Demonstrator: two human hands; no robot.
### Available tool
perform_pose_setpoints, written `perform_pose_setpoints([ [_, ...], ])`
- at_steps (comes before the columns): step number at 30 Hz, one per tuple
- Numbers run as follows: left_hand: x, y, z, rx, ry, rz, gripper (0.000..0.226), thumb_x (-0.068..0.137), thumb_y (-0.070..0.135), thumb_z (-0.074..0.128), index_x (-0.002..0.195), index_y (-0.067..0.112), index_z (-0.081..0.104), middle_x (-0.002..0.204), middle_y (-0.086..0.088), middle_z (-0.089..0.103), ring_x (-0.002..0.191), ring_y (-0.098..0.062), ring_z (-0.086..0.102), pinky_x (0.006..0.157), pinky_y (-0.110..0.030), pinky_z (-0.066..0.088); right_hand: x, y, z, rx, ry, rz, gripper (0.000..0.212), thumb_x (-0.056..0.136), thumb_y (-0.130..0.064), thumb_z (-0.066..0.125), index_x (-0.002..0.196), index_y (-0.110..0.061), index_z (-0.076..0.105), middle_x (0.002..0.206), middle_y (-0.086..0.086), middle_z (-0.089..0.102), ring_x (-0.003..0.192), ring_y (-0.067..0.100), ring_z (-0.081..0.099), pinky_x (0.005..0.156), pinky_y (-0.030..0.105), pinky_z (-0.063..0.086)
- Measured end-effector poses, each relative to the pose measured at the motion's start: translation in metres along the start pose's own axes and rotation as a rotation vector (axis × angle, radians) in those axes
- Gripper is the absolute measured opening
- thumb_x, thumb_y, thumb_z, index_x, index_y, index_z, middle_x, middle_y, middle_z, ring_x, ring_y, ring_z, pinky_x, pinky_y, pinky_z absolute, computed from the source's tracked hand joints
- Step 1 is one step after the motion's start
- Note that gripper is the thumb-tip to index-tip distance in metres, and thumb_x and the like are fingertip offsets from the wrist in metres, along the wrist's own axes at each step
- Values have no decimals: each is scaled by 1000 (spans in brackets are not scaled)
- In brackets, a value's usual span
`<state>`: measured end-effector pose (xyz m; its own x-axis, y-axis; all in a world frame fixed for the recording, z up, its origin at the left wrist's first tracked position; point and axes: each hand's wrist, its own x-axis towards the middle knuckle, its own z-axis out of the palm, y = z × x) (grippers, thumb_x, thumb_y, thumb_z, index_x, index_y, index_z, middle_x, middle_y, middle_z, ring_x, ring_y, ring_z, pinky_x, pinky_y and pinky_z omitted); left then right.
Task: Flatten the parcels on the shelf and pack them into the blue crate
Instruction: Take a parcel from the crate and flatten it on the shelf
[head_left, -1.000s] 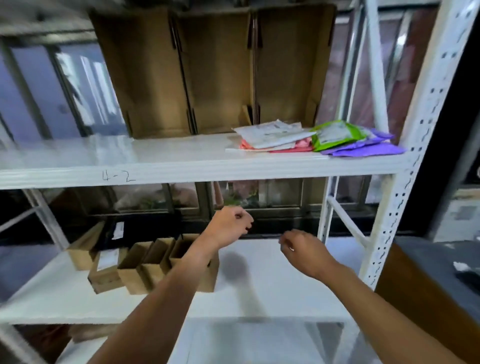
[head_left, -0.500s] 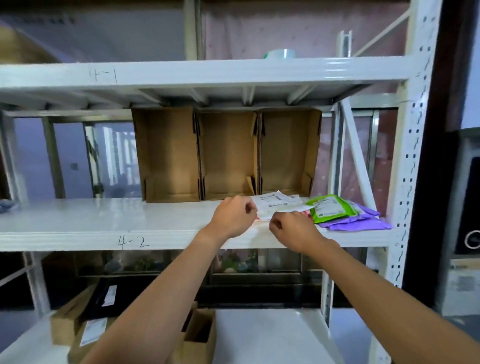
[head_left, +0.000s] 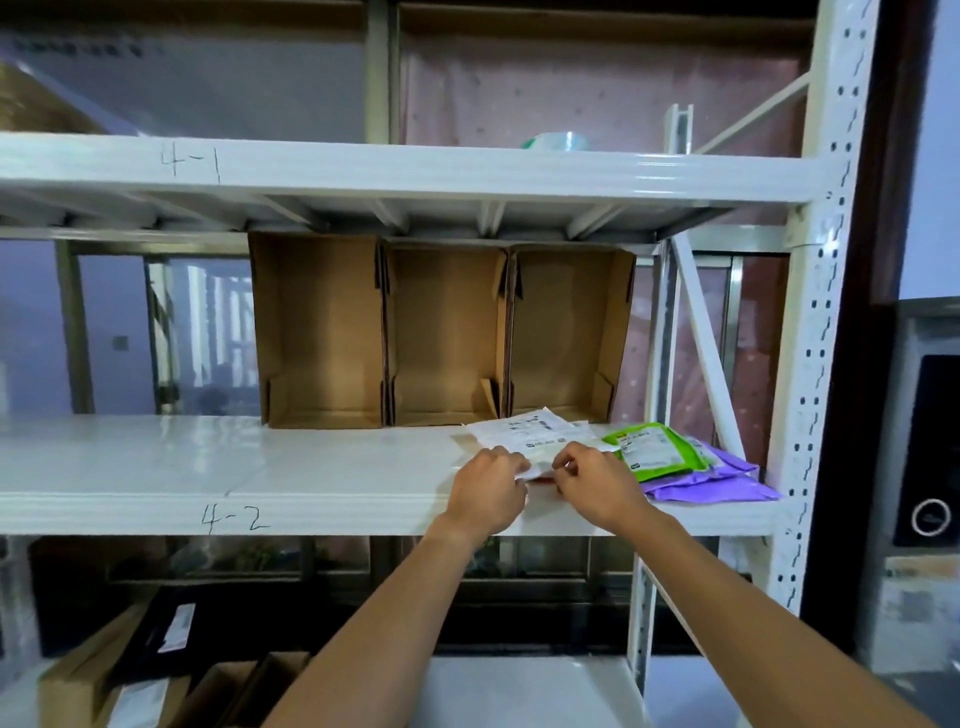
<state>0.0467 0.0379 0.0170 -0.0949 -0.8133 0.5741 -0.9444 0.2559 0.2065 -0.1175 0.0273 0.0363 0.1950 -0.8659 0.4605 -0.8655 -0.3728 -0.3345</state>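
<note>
Both hands at front edge of shelf (head_left: 218, 470) marked 4-2. Left hand (head_left: 485, 491) and right hand (head_left: 597, 486) each pinching near edge of white parcel (head_left: 524, 434), topmost of stack. Risk: pulling top parcel could drag red one beneath off the edge. Green parcel (head_left: 654, 449) and purple parcel (head_left: 711, 480) just beside, overlapping. Cardboard bins (head_left: 441, 332) behind, no obstruction. Blue crate not in view.
</note>
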Motion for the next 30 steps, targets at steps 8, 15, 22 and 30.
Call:
perform_pose_setpoints([
  [8, -6, -27, -31, 257, 165, 35, 33, 92, 4, 52, 119, 16, 65, 112, -4, 67, 96, -27, 65, 76, -37, 53, 4, -28, 3, -92, 256, -120, 18, 98, -31, 51, 105, -23, 65, 101, -1, 69, 84, 18, 59, 67, 28, 39],
  [15, -31, -97, -72, 258, 238, -32, 26, 95, 9, 51, 115, 17, 65, 107, -2, 71, 91, -25, 66, 72, -35, 53, 22, -83, 36, 102, 229, -217, 19, 99, -30, 52, 108, -21, 66, 107, -4, 58, 91, 10, 53, 77, 27, 47],
  [22, -55, -157, -102, 210, 194, -84, 24, 98, 26, 47, 111, 23, 67, 109, 4, 69, 91, -20, 65, 80, -36, 55, 41, -139, 80, 58, 171, -289, 22, 98, -35, 53, 112, -23, 65, 116, -5, 58, 104, 12, 52, 94, 30, 47],
  [30, -51, -180, -103, 370, 35, -70, 40, 90, 40, 43, 93, 16, 76, 95, -5, 70, 92, -23, 59, 89, -37, 46, 55, -189, 121, 97, -197, -341, 23, 98, -29, 52, 114, -20, 64, 116, -2, 56, 108, 19, 51, 92, 35, 46],
])
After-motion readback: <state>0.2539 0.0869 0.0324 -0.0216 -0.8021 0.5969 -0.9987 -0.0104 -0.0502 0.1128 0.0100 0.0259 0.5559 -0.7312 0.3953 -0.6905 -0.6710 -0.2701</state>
